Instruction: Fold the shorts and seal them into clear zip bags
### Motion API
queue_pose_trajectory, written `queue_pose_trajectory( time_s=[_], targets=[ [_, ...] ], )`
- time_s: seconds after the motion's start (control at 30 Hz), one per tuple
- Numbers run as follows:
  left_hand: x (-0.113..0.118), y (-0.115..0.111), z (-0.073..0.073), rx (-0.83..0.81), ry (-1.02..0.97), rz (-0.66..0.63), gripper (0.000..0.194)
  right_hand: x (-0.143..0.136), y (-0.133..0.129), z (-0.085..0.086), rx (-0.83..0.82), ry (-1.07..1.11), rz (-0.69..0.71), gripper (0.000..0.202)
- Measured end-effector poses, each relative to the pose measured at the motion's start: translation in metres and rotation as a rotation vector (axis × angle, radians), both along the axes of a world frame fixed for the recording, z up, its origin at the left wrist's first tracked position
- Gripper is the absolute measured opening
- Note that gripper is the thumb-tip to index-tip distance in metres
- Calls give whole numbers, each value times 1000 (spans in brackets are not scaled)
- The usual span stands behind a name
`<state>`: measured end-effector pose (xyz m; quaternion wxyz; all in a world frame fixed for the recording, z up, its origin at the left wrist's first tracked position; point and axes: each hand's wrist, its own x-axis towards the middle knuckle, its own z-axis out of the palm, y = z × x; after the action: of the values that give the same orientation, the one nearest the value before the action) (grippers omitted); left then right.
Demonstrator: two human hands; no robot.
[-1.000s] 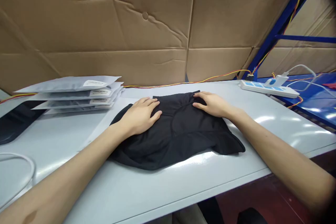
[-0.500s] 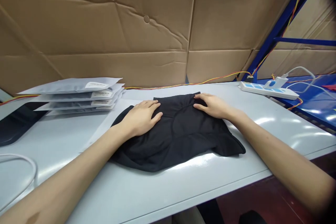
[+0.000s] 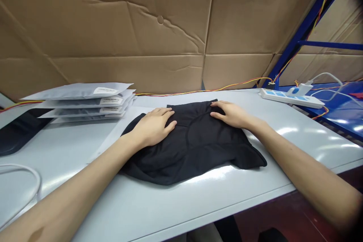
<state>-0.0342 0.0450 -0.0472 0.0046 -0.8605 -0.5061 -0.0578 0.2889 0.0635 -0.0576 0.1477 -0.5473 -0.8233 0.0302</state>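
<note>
A black garment (image 3: 195, 143) with curved seams and a straight band along its far edge lies flat on the glossy white table (image 3: 227, 200). On its left side, near that band, my left hand (image 3: 154, 126) rests palm down with the fingers stretched out. My right hand (image 3: 229, 114) lies on the far right corner, its fingers spread over the cloth and the thumb apart. Part of a thin pale sheet (image 3: 113, 136) shows under the garment's left side.
Several labelled white packets (image 3: 85, 92) are stacked at the back left, beside a flat black object (image 3: 22, 130). A white cable (image 3: 35, 177) curls at the left. The power strip (image 3: 292, 98) with plugs sits at the right, near a blue frame (image 3: 303, 26). Cardboard (image 3: 136, 19) stands behind.
The view has shifted very slightly. Both hands stay in the same places on the black garment, which has not visibly moved.
</note>
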Motion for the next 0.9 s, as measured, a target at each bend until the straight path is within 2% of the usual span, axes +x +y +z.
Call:
queue_pose_trajectory(
  time_s=[0.9],
  targets=[
    [-1, 1, -2, 12, -13, -19, 62, -2, -3, 3, 0, 2, 5, 51]
  ],
)
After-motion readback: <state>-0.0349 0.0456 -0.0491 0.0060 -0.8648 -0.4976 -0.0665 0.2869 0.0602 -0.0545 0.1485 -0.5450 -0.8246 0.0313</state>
